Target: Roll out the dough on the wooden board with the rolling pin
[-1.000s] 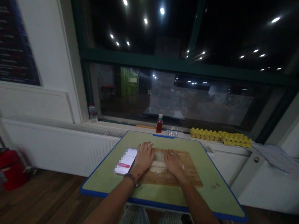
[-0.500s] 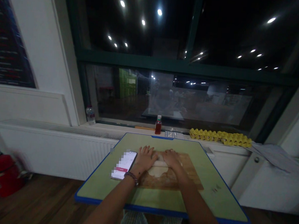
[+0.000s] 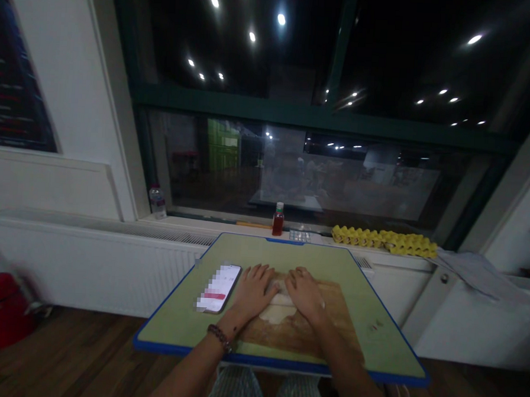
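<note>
Pale dough (image 3: 279, 313) lies on a wooden board (image 3: 342, 321), part of it flat and part in a pale roll (image 3: 285, 300) running crosswise. Whether a rolling pin is inside the roll cannot be seen. My left hand (image 3: 253, 290) rests palm down over the roll's left end, fingers spread and pointing away from me. On its right end lies my right hand (image 3: 304, 292), palm down with the fingers slightly bent over it. Between the two thumbs the middle of the roll shows. A phone (image 3: 219, 288) with a lit screen lies left of my left hand.
The board is on a green table (image 3: 328, 258) with a blue rim. Along the windowsill stand a red bottle (image 3: 278, 222), a clear water bottle (image 3: 157, 203) and yellow egg trays (image 3: 382, 240). A red bin-like container (image 3: 4, 309) stands on the floor at left.
The board has slid toward me and turned slightly. Both hands and the dough roll have come a little nearer too. The whole view has shifted slightly.
</note>
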A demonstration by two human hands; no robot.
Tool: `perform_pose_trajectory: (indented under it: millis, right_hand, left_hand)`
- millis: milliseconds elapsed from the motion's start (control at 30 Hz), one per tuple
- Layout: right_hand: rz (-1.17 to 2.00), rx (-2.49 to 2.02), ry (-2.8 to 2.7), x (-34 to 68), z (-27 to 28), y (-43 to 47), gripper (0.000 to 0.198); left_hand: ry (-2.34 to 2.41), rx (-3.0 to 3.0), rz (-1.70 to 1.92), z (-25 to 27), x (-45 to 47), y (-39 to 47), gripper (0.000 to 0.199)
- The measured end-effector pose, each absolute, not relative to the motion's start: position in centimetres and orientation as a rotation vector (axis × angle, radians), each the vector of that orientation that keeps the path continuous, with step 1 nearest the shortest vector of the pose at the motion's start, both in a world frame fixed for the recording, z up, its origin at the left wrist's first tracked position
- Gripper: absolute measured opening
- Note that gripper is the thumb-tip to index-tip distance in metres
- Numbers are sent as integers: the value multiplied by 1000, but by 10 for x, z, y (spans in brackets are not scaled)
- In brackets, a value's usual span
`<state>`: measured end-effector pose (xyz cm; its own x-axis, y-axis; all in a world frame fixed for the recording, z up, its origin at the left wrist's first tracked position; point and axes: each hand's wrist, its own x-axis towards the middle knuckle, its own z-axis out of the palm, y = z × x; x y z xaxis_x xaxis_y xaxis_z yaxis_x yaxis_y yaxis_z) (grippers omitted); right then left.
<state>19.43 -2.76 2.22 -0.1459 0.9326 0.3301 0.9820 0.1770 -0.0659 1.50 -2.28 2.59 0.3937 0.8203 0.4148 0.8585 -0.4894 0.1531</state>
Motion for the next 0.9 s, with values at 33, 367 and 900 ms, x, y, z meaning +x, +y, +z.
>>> perform_pose_trajectory:
  millis: [33,367,900]
  right_hand:
    - [-205,-1736,-2171,198,23,-29,38]
    - [-220,-1334,-2493,226,23,-47,27]
    - [-414,-2033,-1766,228,28,-43,22]
  left_hand:
    - [-1476,-2567,-768,27,12,-26,42]
    - [-1104,-2531,-1604,32,-9,-50,38]
    - [-1878,-2518,-654,24,9,-27,50]
